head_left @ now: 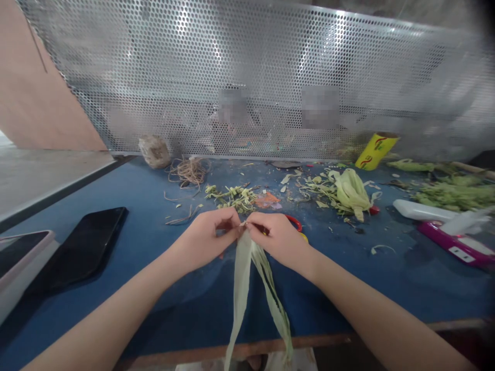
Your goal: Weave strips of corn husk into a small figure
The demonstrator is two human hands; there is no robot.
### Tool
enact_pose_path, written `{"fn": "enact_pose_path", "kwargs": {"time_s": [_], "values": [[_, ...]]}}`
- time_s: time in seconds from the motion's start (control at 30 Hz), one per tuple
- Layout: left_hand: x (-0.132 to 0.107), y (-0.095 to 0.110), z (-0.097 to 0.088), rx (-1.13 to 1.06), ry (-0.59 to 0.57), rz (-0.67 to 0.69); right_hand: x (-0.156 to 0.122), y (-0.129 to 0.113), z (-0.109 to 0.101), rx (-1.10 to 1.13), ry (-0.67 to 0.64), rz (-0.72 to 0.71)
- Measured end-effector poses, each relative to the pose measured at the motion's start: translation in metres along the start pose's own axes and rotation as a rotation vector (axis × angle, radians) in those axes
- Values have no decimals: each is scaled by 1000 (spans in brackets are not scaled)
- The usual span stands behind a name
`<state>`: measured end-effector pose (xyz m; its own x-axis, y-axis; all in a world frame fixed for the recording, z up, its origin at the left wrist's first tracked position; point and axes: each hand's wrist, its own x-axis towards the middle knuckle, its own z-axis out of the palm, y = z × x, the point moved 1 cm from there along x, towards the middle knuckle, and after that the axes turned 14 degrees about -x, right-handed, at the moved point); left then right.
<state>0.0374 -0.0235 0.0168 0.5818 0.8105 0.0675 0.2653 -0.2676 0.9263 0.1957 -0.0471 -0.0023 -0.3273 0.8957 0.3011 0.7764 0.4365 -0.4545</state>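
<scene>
Both hands meet above the table, thumbs and fingertips pinched together. My left hand (211, 234) and my right hand (280, 239) grip the top end of pale green corn husk strips (242, 288). Two long strips spread apart below the fingers and hang past the table's front edge. What is pinched right between the fingertips is too small to make out. Partly hidden behind my right hand is a red and yellow looped handle (296, 222), which looks like scissors. Just beyond the hands lies a small heap of green twisted pieces (232, 196).
On the blue table (162, 314), two phones (83, 247) lie left. Brown twine (189, 172) and a wrapped lump (154, 151) sit at the back. A husk bundle (350, 190), a yellow tube (377, 151) and a purple-and-white device (450, 245) are right. A perforated metal screen (154, 67) stands behind.
</scene>
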Motion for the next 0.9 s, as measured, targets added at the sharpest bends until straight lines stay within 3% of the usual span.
{"fn": "enact_pose_path", "kwargs": {"time_s": [0.2, 0.47, 0.67, 0.9], "values": [[0, 1, -1, 12, -56, -13, 0, -1, -2, -49, -60, -53], [-3, 3, 1, 239, -67, 5, 0, 0, -9, -358, -169, -209], [-2, 2, -5, 221, -50, 2, -2, -3, -11, -324, -197, -153], [-5, 7, -2, 232, -81, -7, 1, -1, -14, -197, -131, -304]]}}
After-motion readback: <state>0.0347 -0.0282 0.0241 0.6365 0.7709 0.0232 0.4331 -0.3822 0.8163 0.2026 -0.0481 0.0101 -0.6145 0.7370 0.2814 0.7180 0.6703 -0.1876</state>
